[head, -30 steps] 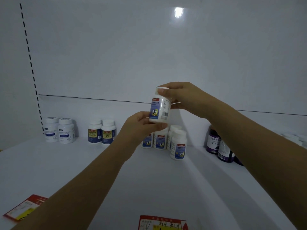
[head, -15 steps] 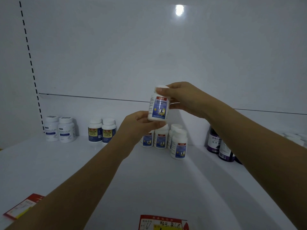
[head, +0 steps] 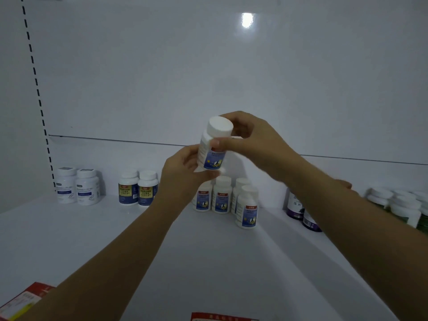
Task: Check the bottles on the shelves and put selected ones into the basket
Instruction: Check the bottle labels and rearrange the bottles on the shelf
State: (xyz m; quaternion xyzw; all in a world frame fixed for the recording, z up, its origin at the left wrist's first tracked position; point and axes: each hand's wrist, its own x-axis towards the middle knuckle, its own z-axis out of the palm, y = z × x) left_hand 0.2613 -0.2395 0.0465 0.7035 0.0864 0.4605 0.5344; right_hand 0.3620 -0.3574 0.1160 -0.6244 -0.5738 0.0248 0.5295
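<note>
**Q:** Two hands are in view. What do they hold?

**A:** Both hold one bottle (head: 214, 147). It is white with a white cap and a blue label. It is lifted clear of the shelf (head: 69, 239) and tilted so the cap leans toward the camera.

**Q:** How does each hand grip it?

**A:** The left hand (head: 183, 172) cups the lower part, with its fingers curled under the base. The right hand (head: 252, 140) takes the neck just below the cap. Its thumb lies across the front and its fingers curl behind.

**Q:** What sits beneath the bottle?

**A:** Directly below, a cluster (head: 221, 198) of four matching bottles stands upright against the back panel (head: 208, 66). One stands a little forward of the rest.

**Q:** And along the shelf?

**A:** At far left stands a white pair (head: 88, 188) with pale labels. Next to them, nearer the cluster, is a yellow-label pair (head: 147, 188). To the right, partly behind the right forearm, are purple bottles (head: 295, 206). Past those, at the edge, are white-capped green bottles (head: 405, 210), which are blurred.

**Q:** Anything at the front edge?

**A:** One red tag (head: 22, 301) is at the left and a second tag (head: 215, 317) is in the middle. The print on both is too small to read.
</note>
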